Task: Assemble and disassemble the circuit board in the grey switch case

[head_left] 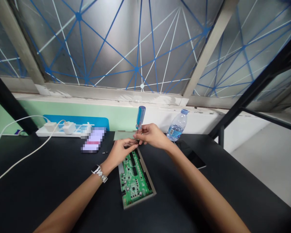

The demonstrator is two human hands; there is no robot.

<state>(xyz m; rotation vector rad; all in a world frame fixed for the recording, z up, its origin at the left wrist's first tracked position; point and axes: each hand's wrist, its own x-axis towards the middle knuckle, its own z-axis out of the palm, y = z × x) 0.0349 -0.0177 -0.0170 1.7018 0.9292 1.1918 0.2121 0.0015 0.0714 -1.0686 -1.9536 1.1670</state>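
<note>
A screwdriver [141,116] with a clear blue handle stands nearly upright over the far end of a green circuit board [133,181]. My right hand [150,136] pinches its shaft below the handle. Beside the shaft, my left hand [123,149] has its fingers closed together at the board's far end; whatever they hold or press is hidden. The board lies in a metal tray [148,176] with raised edges, its length running toward me. Where the screwdriver tip meets the board, fingers cover the spot. A few tiny metal bits, perhaps screws [104,152], lie left of my left hand.
On the black table [87,200], a phone [93,139] with a blurred screen lies back left beside a white power strip [63,129] with plugs and cables. A water bottle [177,125] and a dark tablet-like device [192,155] are at the right. A wall and window stand behind.
</note>
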